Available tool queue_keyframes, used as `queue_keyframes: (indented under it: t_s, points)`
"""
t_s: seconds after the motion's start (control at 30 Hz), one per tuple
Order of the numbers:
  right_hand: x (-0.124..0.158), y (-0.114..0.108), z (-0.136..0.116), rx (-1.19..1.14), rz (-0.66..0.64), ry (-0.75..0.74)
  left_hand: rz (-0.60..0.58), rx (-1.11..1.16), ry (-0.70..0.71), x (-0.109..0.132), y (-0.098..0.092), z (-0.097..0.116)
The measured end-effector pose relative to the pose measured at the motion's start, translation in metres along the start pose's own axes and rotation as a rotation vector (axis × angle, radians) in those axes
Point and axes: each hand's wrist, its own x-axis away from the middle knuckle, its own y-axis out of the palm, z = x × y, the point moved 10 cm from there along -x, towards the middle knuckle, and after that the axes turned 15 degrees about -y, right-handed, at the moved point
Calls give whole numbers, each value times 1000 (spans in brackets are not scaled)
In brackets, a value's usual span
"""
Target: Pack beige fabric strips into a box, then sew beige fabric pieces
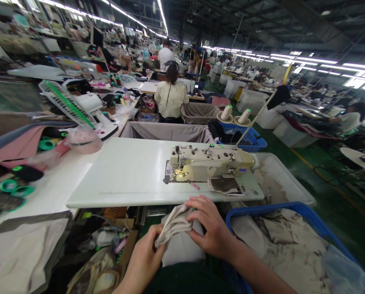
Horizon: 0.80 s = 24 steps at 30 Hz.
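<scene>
Beige folded cloth [173, 223] bunched between both hands at the near edge of the sewing table, above a white fabric bundle [182, 249]. Left hand [143, 255] at the cloth's lower side, thumb and fingers pinching the fold. Right hand [209, 223] on top, fingers [197, 204] slightly spread and curled, tips pressed into the cloth.

Blue plastic bin [288, 211] just right of the right hand, holding stained pale fabric [288, 249], with clear plastic [344, 269] at its near corner. White tub [280, 179] behind it. White table [115, 171] ahead carries a cream industrial sewing machine [209, 163] with a small lit blue display; lettering on the machine too small to read. Dark-patched fabric piece [226, 185] lies by the machine's base, small pink tool [194, 185] near it.

Two thread cones [235, 114] stand beyond the machine, above a blue crate [246, 136]. Green bobbins [17, 188] and pink cloth [17, 145] on the left table, white fan [67, 102] past them. Co-worker in a pale blouse [171, 98] sits beyond a grey-lined bin [167, 132].
</scene>
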Motion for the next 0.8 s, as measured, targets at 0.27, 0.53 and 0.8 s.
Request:
queue_keyframes:
  t_s: [0.27, 0.53, 0.8]
  points:
    - [-4, 20, 6, -86, -80, 35, -71, -39, 42, 0, -4, -5]
    - [0, 61, 20, -128, -46, 179, -275, 160, -83, -4, -1, -19]
    - [32, 82, 30, 11, -56, 292, 56, 416, -596, -106, -43, -135]
